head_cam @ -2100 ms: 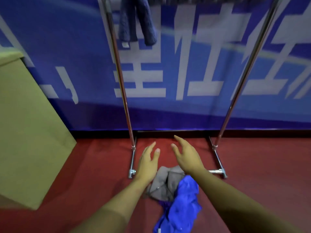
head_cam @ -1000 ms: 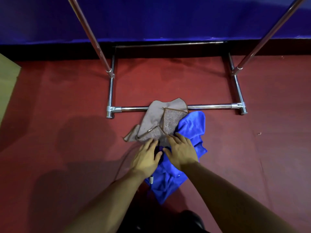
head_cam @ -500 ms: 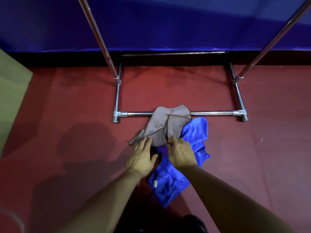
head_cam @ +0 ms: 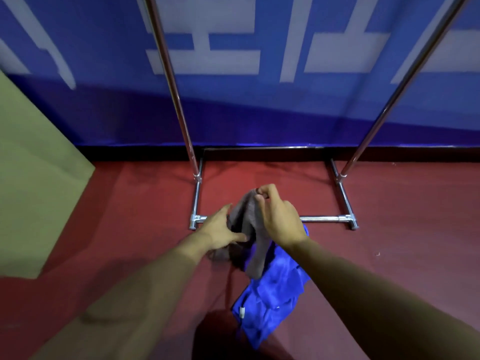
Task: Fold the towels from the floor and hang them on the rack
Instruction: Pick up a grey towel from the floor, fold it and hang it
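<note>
- The right hand point(head_cam: 279, 219) pinches the top corner of the limp grey-brown terry towel point(head_cam: 250, 229) between thumb and fingertips, a closed grip on cloth; the towel hangs from it, its tail draping down at 6 o'clock.
- The left hand point(head_cam: 220, 229), at 9 o'clock of the towel, touches its side with spread fingers and thumb, an open grip not yet holding an edge.
- Risk: the pinch takes only a small bit of corner, so the towel could slip out while being shaken flat.
- Risk: its tail lies against the crumpled bright blue microfibre towel point(head_cam: 272, 294) on the red floor point(head_cam: 130, 216); lifting may drag that one along.
- Risk: the chrome tube rack point(head_cam: 322, 218) base bar sits just behind at 12 o'clock, where cloth could snag.
- Compared with half a second ago, the grey towel has come off the floor, both hands have risen, and the view has tipped upward toward the blue banner wall point(head_cam: 311, 113).
</note>
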The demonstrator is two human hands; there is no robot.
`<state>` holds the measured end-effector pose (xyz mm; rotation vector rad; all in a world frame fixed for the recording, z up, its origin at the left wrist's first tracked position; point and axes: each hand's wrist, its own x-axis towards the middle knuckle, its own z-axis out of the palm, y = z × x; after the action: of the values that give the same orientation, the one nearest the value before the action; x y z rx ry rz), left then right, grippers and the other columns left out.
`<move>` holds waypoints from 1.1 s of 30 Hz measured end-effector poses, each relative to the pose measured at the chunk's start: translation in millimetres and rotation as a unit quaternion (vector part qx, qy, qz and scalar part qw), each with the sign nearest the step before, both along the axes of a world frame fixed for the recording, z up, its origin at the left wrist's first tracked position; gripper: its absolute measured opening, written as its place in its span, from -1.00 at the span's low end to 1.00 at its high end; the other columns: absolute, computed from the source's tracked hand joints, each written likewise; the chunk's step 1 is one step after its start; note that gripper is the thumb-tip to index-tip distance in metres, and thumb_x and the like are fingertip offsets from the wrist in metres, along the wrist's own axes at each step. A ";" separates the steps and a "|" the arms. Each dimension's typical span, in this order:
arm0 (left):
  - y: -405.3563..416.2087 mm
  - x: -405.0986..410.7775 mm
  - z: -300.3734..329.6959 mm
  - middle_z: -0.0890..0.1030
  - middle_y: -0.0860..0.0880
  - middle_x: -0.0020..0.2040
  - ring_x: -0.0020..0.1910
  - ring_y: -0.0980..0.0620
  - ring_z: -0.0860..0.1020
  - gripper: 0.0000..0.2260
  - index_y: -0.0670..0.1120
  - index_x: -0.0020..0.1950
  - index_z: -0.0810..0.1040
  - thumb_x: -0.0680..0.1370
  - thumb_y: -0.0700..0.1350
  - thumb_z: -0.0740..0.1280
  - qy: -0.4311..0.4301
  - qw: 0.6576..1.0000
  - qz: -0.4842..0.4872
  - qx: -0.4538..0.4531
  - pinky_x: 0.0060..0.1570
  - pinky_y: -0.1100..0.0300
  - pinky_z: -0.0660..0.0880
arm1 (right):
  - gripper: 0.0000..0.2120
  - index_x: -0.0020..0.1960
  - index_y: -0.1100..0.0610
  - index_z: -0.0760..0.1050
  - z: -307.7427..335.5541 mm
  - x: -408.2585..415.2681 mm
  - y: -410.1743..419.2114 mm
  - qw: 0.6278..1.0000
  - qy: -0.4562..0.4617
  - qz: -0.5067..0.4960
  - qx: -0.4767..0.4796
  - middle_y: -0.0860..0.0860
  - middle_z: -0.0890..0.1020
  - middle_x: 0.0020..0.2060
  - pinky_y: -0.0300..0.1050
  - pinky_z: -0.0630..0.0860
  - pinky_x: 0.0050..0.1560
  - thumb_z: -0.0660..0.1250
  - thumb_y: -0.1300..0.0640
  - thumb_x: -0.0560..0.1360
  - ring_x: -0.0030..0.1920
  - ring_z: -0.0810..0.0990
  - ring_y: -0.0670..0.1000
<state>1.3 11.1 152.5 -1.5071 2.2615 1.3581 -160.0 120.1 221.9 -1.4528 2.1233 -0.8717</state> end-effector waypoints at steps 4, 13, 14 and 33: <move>10.2 10.5 46.7 0.56 -0.04 0.30 0.27 -0.04 0.56 -0.17 -0.03 0.38 0.36 0.21 0.07 0.67 0.046 0.997 0.025 0.051 0.31 0.04 0.50 | -0.89 0.13 -0.10 0.31 61.4 14.2 6.0 0.995 -0.048 -0.032 -0.078 0.07 0.66 -0.15 0.07 0.44 -0.10 0.11 -0.10 0.67 -0.02 0.60 0.31; 62.8 40.6 141.3 0.50 -0.09 0.39 0.45 -0.10 0.38 -0.10 -0.03 0.50 0.37 0.30 0.47 0.34 0.164 0.913 0.233 0.294 0.38 -0.07 0.29 | -0.87 0.12 0.14 0.34 158.8 34.9 27.3 0.961 -0.178 -0.080 -0.196 -0.14 0.47 -0.16 -0.26 0.31 -0.09 0.11 0.08 0.71 -0.21 0.43 -0.18; 65.8 40.1 152.1 0.58 -0.08 0.30 0.35 -0.07 0.47 -0.09 -0.05 0.42 0.45 0.26 0.53 0.29 0.180 0.906 0.228 0.307 0.32 -0.05 0.32 | -0.87 0.13 0.13 0.33 170.9 36.7 27.8 0.957 -0.191 -0.082 -0.204 -0.14 0.47 -0.14 -0.30 0.32 -0.11 0.10 0.07 0.71 -0.17 0.44 -0.22; 68.2 39.0 178.5 0.67 -0.24 0.18 0.02 -0.15 0.68 -0.72 -0.17 0.17 0.64 0.53 -0.06 0.35 0.443 0.766 0.333 0.325 0.18 -0.04 0.55 | -0.76 0.25 0.13 0.43 187.2 0.5 46.5 0.883 -0.358 -0.185 -0.242 0.00 0.59 0.00 -0.22 0.46 -0.08 0.11 0.03 0.71 -0.04 0.54 -0.08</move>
<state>40.4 79.3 331.0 -1.5911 1.0868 3.1637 -159.5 166.6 409.1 -0.6976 1.6653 -1.8494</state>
